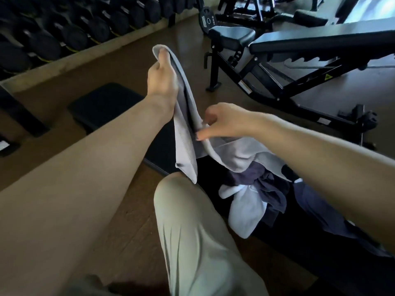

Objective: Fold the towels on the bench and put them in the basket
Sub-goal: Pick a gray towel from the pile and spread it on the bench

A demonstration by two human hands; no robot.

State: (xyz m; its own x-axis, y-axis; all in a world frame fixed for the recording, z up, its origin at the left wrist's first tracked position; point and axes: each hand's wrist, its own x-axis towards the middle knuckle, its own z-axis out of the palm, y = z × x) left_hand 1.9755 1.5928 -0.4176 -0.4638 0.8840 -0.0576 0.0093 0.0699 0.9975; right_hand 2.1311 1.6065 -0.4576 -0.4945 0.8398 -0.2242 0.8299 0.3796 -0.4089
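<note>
Along the upper left of the frame runs a rack of dark dumbbells (70, 28); below it, at left of centre, a flat black pad (102, 105) sits on the brown floor (119, 67). The left forearm crosses from the lower left toward the centre; the left hand (163, 79) is raised at upper centre, its fingers and thumb closed round the top edge of a light grey towel (186, 137), which hangs down from that grip as a doubled sheet, its lower corner just above the person's knee (188, 221) in pale trousers at bottom centre. Right of the hanging sheet, at mid-frame, the right hand (222, 122) comes in from the right edge; its thumb and curled fingers pinch a fold of the same towel, whose rest trails down and right onto a heap. The heap lies right of centre, on the black bench (303, 248) that runs toward the lower right corner; in it are a white towel (243, 210) and crumpled dark blue towels (271, 195), tangled and overlapping, unfolded, with more dark blue cloth (320, 212) under the right forearm. No basket or other container shows in this view, so what any holds cannot be told. At upper right stands an adjustable black weight bench (299, 41) on its angled frame, well apart from the towels, with a weight plate (207, 20) behind it.
</note>
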